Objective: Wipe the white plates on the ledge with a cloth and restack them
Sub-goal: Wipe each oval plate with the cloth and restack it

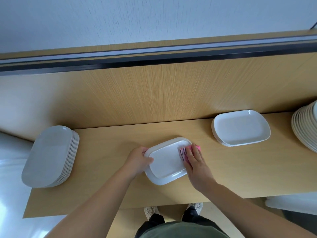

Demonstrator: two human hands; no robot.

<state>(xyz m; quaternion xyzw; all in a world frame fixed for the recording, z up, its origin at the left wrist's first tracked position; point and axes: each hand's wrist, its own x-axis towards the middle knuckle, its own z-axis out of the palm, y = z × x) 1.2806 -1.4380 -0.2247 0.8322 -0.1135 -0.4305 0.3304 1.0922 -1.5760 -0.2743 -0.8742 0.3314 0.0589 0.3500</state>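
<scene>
the left hand (141, 159) grips the left end of the plate (165, 162), fingers curled under the rim and thumb over it, likely to keep the dish from sliding on the smooth ledge (106, 152) while it is rubbed. the right hand (195, 163) lies flat with fingers fairly straight, pressing a pink cloth (183, 153) onto the plate's right end, so the hand's weight does the wiping. the plate sits mid-ledge, towards the front edge, apart from the piles so there is room to work. it is white, oblong with rounded corners, glossy, and seems to lie bottom up, a raised ring showing. a tall stack (49, 157) waits at the left and a short stack (240, 129) at the right; which holds the wiped ones cannot be told.
</scene>
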